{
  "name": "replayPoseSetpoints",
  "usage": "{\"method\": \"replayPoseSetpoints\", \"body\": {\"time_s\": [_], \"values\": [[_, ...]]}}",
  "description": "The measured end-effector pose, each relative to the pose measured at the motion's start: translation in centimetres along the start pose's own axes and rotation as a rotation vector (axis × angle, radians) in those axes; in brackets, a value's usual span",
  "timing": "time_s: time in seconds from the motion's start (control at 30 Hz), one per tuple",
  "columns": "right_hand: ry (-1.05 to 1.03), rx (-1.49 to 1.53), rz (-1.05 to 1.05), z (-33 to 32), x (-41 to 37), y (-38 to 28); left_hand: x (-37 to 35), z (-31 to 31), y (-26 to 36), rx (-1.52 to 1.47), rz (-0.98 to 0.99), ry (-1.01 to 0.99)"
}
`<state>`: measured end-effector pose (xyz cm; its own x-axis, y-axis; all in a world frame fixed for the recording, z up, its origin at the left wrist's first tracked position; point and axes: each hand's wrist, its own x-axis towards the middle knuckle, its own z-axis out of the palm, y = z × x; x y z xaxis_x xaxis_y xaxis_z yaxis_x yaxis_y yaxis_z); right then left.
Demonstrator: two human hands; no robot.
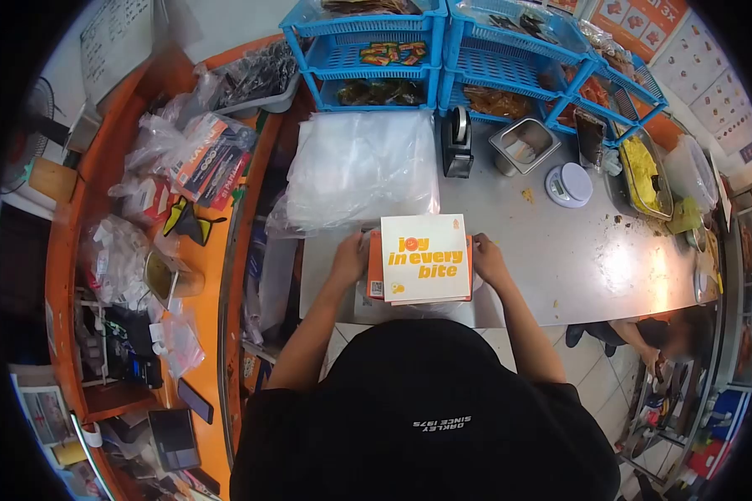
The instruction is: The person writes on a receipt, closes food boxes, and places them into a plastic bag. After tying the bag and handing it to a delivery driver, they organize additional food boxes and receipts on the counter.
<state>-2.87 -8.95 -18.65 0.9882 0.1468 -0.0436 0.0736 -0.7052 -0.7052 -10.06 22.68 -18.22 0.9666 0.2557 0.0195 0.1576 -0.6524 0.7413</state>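
A white cardboard box (pixel 423 242) printed with "joy in every bite" lies at the front edge of the metal table, right in front of my body. Orange cardboard (pixel 376 271) shows under it on both sides, with a small printed code at its left. My left hand (pixel 351 255) is closed at the left side of the orange cardboard, its fingertips hidden behind the edge. On the opposite side my right hand (pixel 490 260) grips the right edge, thumb close to the corner of the white box.
A pile of clear plastic bags (pixel 363 167) lies behind the boxes. Beyond stand a tape dispenser (pixel 458 146), a steel container (pixel 525 146), a small scale (pixel 569 184) and blue racks (pixel 368 54). An orange counter (pixel 213 301) runs along the left. Another person (pixel 643 338) is low at the right.
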Motion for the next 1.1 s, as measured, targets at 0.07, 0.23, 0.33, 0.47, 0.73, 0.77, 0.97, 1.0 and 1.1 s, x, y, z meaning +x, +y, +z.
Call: {"method": "replayPoseSetpoints", "body": {"time_s": [0.07,0.23,0.33,0.47,0.73,0.77,0.97,1.0,1.1], "values": [[-0.098,0.059,-0.026,0.3,1.3,0.9,0.7,0.5,0.6,-0.149,-0.13,-0.156],[0.137,0.477,-0.06,-2.6,-2.8,-3.4,-2.7,-3.1,7.1,-0.478,0.078,0.23],[0.247,0.384,-0.229,-2.3,-5.2,-3.2,-6.0,0.4,1.8,-0.505,0.082,0.334],[-0.158,0.247,0.186,-5.4,-7.4,-2.7,-8.5,-4.8,4.1,-0.518,-0.413,-0.247],[0.288,0.03,-0.27,-14.6,-7.5,-17.3,-6.1,-11.4,14.6,-0.223,0.155,0.256],[0.285,0.026,-0.36,-13.9,-8.1,-18.6,-6.0,-11.3,15.1,-0.177,0.407,0.416],[0.203,-0.338,-0.543,-7.3,-9.8,-22.7,-6.4,-8.8,11.1,0.345,0.382,0.18],[0.18,-0.358,-0.512,-7.2,-9.6,-22.8,-6.1,-8.1,9.8,0.364,0.177,0.044],[0.138,-0.365,-0.486,-7.2,-9.3,-22.4,-4.7,-3.8,3.4,0.116,-0.01,-0.192]]}}
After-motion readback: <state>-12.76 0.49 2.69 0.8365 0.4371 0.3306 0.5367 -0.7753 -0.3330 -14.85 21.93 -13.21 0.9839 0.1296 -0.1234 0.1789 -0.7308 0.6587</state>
